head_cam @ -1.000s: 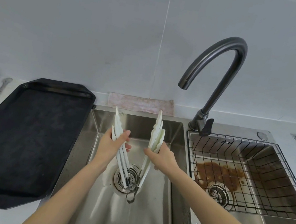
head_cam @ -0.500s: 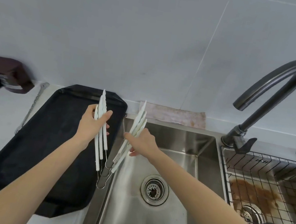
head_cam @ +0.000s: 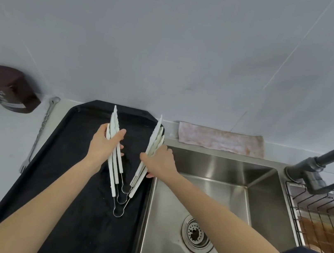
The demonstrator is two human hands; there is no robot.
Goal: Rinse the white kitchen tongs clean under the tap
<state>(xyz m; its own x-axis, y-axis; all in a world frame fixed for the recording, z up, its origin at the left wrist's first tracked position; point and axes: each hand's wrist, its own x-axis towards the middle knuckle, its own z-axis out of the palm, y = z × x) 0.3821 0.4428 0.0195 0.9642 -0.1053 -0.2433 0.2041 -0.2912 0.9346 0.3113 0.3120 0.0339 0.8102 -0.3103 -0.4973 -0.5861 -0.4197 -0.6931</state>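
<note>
both hands (head_cam: 102, 145) (head_cam: 161, 161) grip spread tongs (head_cam: 123, 187) (over the tray (head_cam: 52, 163)).

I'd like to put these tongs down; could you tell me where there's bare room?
Free: the black tray below the tongs, and the counter between fork and tray. The right basin's wire rack is crowded.

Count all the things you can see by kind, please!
Tongs: 3
Hands: 2
Tray: 1
Fork: 1
Cloth: 1
Tap: 1
Sink basins: 2
Wire rack: 1
Brown box: 1
Total: 13
</note>
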